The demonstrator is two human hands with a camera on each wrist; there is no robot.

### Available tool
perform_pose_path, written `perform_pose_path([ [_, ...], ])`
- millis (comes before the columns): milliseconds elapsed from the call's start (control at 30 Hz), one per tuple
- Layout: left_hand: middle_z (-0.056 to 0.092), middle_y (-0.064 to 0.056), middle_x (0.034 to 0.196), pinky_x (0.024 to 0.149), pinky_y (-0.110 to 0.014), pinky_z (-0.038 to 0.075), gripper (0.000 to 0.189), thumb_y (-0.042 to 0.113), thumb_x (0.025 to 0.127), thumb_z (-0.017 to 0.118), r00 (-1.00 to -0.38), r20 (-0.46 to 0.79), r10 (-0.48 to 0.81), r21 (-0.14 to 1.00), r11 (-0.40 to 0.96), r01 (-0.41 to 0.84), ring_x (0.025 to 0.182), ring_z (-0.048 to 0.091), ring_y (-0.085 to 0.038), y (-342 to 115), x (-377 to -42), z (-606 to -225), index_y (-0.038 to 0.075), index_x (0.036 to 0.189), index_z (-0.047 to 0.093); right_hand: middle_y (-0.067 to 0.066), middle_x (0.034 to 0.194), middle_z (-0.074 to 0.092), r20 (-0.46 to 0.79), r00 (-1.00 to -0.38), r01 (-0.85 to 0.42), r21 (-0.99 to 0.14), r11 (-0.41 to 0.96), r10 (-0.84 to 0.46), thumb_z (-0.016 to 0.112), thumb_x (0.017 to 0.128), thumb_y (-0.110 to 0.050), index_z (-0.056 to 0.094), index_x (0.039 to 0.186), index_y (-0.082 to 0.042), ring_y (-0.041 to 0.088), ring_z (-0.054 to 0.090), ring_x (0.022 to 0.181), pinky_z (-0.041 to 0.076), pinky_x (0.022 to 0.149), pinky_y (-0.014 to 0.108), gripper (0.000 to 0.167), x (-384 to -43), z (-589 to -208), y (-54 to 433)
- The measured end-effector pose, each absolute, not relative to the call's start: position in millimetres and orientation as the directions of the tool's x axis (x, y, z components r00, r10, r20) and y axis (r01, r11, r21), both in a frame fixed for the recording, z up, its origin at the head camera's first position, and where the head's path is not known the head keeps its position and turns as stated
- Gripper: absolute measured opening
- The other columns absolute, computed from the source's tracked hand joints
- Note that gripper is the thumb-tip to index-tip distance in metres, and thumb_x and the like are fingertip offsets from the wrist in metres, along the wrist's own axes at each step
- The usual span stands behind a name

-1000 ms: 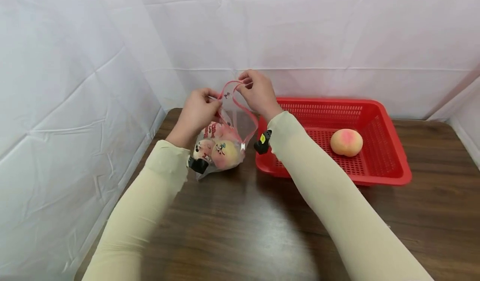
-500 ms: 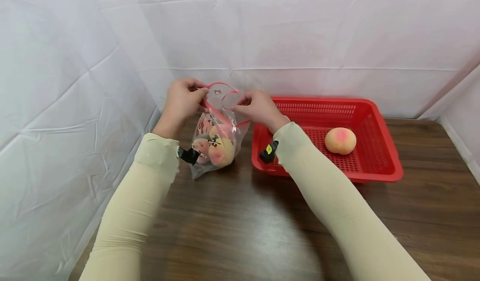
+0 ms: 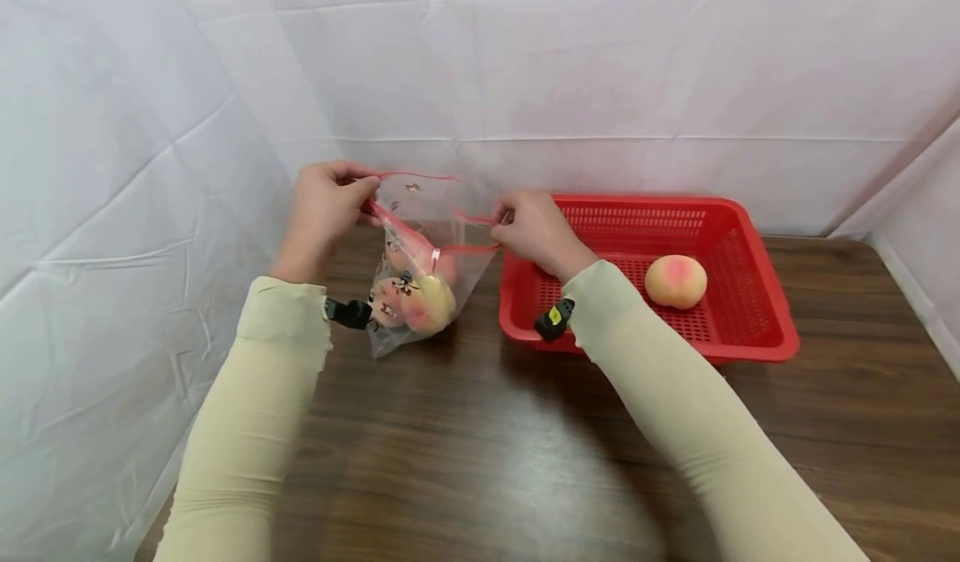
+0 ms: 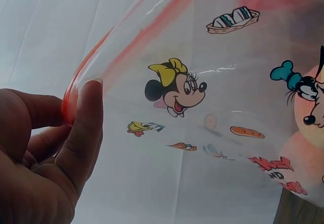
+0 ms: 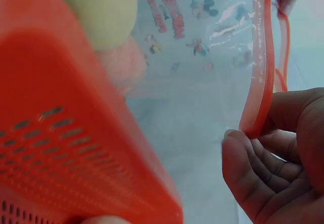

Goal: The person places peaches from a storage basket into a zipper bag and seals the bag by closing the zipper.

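Observation:
A clear zip bag with a red-pink zip edge and cartoon prints holds several peaches in its lower part. At the mouth's left corner, my left hand pinches the red edge between thumb and fingers. My right hand pinches the opposite corner, beside the basket's left rim. Between them the mouth is stretched wide, with a white slider on the near edge. The left wrist view shows the thumb and fingers of the left hand on the corner; the right wrist view shows the right hand likewise.
A red plastic basket stands right of the bag, under my right forearm. One peach lies inside it; part of another peach shows at the bottom of the right wrist view. White cloth hangs behind the brown table.
My hands have moved apart, the left one leftward and the right one down and to the right. The bag's mouth has been drawn wide, and its peaches remain inside.

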State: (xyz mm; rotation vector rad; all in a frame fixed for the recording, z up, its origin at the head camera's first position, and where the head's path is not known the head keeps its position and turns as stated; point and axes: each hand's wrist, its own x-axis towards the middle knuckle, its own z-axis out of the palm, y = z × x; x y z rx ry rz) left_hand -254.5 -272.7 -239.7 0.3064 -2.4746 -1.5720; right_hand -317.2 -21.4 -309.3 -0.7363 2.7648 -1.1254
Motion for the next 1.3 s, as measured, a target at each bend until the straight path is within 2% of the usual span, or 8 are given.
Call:
perform_pose_path([
  [167,0.06,-0.005,0.077,0.058,-0.028,0.058,0.027,0.016,0.093,0.063,-0.954,0.036,-0.298,0.928,0.365,-0.078,0.052,0.063,-0.011,-281,-252,-238,-0.003,0.113,0.066,0.008,0.069,0.062,-0.014,-0.923,-0.245,-0.751,0.613,-0.386,0.061,0.089,-0.021,0.062,0.084,-0.013,0.023,0.058,0.056,0.048,0.049,0.029,0.009,-311,-315,-7],
  [267,0.062,-0.005,0.078,0.059,-0.029,0.059,0.028,0.017,0.093,0.064,-0.958,0.03,-0.287,0.927,0.367,-0.08,0.054,0.065,-0.012,-280,-251,-237,-0.003,0.113,0.067,0.01,0.069,0.064,-0.079,-0.924,-0.179,-0.774,0.607,-0.374,0.062,0.091,-0.023,0.061,0.087,-0.013,0.028,0.062,0.057,0.051,0.048,0.03,0.011,-309,-317,-2],
  [467,0.063,-0.005,0.079,0.059,-0.029,0.059,0.029,0.017,0.093,0.064,-0.965,0.026,-0.262,0.927,0.367,-0.074,0.054,0.065,-0.012,-274,-251,-237,-0.004,0.113,0.066,0.012,0.085,0.068,-0.068,-0.914,-0.187,-0.804,0.564,-0.4,0.06,0.092,-0.021,0.062,0.095,-0.011,0.024,0.067,0.061,0.057,0.057,0.032,0.011,-307,-320,1],
  [633,0.063,-0.006,0.082,0.061,-0.029,0.059,0.031,0.018,0.093,0.064,-0.974,0.01,-0.225,0.925,0.373,-0.076,0.055,0.065,-0.012,-266,-252,-238,-0.004,0.115,0.066,0.015,0.087,0.066,-0.09,-0.903,-0.169,-0.825,0.54,-0.42,0.06,0.093,-0.018,0.061,0.103,-0.01,0.024,0.069,0.064,0.058,0.06,0.032,0.013,-309,-324,8],
  [867,0.063,-0.004,0.083,0.06,-0.03,0.059,0.028,0.016,0.093,0.064,-0.987,0.028,-0.16,0.919,0.393,-0.038,0.054,0.065,-0.012,-255,-255,-245,-0.004,0.112,0.066,0.019,0.095,0.068,-0.155,-0.877,-0.133,-0.831,0.539,-0.455,0.064,0.092,-0.019,0.059,0.103,-0.009,0.025,0.07,0.07,0.059,0.063,0.032,0.015,-309,-330,15],
  [1133,0.065,-0.005,0.081,0.063,-0.032,0.059,0.026,0.019,0.092,0.066,-0.994,0.028,-0.104,0.91,0.415,-0.018,0.059,0.066,-0.013,-244,-254,-251,-0.001,0.109,0.069,0.017,0.098,0.068,-0.191,-0.851,-0.113,-0.843,0.526,-0.489,0.066,0.091,-0.023,0.059,0.106,-0.01,0.034,0.069,0.08,0.059,0.065,0.034,0.021,-305,-328,24],
  [1300,0.065,-0.006,0.08,0.063,-0.031,0.059,0.026,0.021,0.091,0.067,-0.995,0.008,-0.1,0.911,0.411,-0.034,0.058,0.065,-0.013,-239,-252,-254,0.0,0.108,0.069,0.016,0.097,0.068,-0.187,-0.856,-0.116,-0.839,0.532,-0.482,0.067,0.09,-0.026,0.061,0.103,-0.013,0.031,0.069,0.082,0.059,0.068,0.034,0.019,-306,-328,34],
])
